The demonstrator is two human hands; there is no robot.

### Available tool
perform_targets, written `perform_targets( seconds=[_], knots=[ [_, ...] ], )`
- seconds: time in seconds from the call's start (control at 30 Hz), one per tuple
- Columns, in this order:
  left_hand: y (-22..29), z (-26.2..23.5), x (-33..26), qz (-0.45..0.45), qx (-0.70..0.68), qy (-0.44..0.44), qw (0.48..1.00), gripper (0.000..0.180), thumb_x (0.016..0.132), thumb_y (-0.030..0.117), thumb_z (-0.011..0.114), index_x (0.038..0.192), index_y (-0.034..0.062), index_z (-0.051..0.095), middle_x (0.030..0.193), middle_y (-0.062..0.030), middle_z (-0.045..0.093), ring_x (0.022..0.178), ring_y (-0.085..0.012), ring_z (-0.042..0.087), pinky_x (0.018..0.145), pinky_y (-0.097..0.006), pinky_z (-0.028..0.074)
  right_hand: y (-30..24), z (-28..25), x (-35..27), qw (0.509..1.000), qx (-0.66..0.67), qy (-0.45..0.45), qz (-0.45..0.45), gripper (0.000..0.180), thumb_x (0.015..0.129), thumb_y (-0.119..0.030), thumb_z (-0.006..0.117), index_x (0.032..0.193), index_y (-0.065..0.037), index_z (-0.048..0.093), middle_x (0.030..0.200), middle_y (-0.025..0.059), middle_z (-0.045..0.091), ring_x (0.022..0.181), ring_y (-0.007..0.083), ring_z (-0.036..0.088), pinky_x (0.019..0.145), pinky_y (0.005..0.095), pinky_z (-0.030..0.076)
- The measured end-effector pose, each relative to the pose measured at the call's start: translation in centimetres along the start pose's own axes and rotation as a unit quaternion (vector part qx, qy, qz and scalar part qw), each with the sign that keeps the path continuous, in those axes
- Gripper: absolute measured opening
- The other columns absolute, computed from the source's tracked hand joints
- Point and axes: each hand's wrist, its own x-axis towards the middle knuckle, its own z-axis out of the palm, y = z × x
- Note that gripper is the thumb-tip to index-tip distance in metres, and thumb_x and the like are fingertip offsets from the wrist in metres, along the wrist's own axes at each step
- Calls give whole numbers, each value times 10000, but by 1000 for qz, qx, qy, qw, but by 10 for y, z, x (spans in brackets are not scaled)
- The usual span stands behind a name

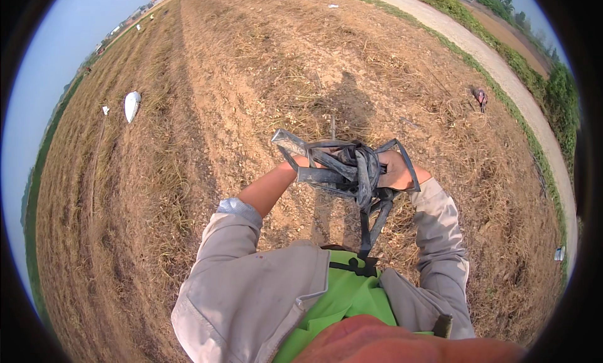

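Head view, looking down on a dry field. Bundle of dark straps (348, 168): a tangled mass of flat grey-black bands held up in front of the chest, between the two hands, with one strap hanging straight down from it to a black buckle (361, 265) on the bright green garment (342, 300). Right hand (396, 170): closed around the right side of the bundle, several loops passing over its back, so the grip is holding the straps. Left hand (301, 165): almost wholly covered by the bands; it touches the left side of the bundle, but whether its grip is closed on them cannot be told. Both forearms rise from grey-beige jacket sleeves (248, 281), the left one pushed back above the elbow. Field ground (188, 174): brown soil strewn with dry straw, carrying the person's shadow just beyond the hands. A white sack (131, 105) lies well apart toward the left edge of the field. A pale dirt track (502, 67) with a green verge runs along the right edge; a small dark object (480, 98) lies near it.
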Motion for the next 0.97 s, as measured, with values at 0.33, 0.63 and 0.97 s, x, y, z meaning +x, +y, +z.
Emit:
perform_targets(
  seconds=[0.33,0.63,0.97],
  knots=[
    [7,29,-34,-39,377,87,921,270,855,338,696,916,76,678,836,-101,675,853,-323,649,803,-430,492,88,12,-2,813,-448,289,234,303,783,-266,610,1001,-63,663,865,226,692,861,403,677,741,473,547],
    [41,-24,-9,97,386,-75,914,369,797,388,778,939,59,688,812,-87,687,731,-294,653,783,-408,494,28,29,26,892,-424,-148,47,237,761,-244,681,924,-74,702,913,214,688,816,377,669,724,434,532],
    [-23,37,-18,-116,267,9,957,541,910,557,616,1252,140,639,1237,-227,639,1224,-313,585,1058,-405,427,-9,-20,2,960,-41,259,95,304,872,-19,654,1175,-19,681,1090,99,732,998,169,685,904,312,528]
  ],
)
